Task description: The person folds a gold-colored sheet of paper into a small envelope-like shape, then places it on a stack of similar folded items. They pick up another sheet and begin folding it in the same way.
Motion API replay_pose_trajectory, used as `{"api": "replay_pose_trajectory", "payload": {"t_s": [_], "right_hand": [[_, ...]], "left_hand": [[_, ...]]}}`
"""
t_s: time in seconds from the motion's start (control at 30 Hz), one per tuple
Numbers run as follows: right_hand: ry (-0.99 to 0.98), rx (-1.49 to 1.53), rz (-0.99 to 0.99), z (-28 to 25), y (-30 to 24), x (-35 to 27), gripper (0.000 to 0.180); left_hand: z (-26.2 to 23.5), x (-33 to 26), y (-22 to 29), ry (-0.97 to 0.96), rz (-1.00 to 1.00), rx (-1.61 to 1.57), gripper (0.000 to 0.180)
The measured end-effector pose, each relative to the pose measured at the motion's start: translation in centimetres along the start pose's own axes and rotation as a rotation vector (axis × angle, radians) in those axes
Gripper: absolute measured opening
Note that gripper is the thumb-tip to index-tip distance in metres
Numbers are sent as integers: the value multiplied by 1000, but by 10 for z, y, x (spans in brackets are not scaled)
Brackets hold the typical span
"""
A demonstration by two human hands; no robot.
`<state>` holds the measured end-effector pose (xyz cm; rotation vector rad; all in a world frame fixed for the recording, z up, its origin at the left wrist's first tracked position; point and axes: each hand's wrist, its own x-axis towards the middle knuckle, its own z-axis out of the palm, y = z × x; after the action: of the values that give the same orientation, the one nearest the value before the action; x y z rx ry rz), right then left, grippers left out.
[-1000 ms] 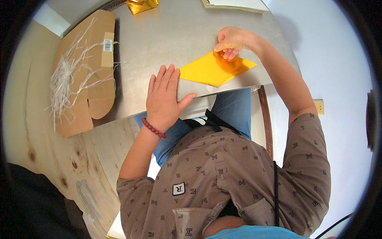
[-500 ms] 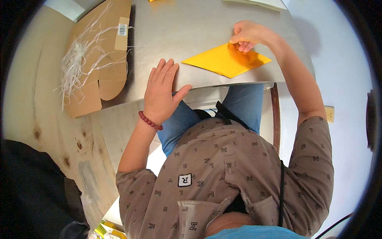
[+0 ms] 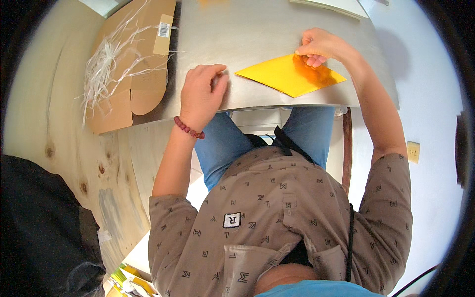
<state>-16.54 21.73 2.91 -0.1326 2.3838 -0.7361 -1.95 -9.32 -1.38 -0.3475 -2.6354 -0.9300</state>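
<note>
A folded piece of gold, shiny paper, shaped like a kite, lies on the grey metal tabletop by its front edge. My right hand pinches its upper corner between thumb and fingers. To the left of the paper, apart from it, is my left hand. It hovers at or rests on the table edge with fingers loosely curled, a gap between thumb and forefinger and nothing visible in it. Contact with the tabletop cannot be told.
On the left, a brown cardboard piece carries a tangle of clear plastic strips, some reaching over the table. A white, flat stack lies at the far right edge. Black cloth hangs at lower left.
My left hand has gone from flat, stretched fingers to a loose curl and risen slightly in view. The right hand keeps its pinch on the gold paper. The whole view has shifted a little.
</note>
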Motion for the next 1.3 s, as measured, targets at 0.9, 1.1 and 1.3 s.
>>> {"api": "replay_pose_trajectory", "payload": {"t_s": [0.9,1.1,1.3], "right_hand": [[646,-118,-694,27,-10,-53,17],[586,-170,-1110,44,-50,-70,18],[612,-164,-1114,47,-58,-83,14]], "left_hand": [[11,17,29,39,-117,-520,10],[6,22,51,212,64,-623,11],[1,15,72,251,-34,-890,15]]}}
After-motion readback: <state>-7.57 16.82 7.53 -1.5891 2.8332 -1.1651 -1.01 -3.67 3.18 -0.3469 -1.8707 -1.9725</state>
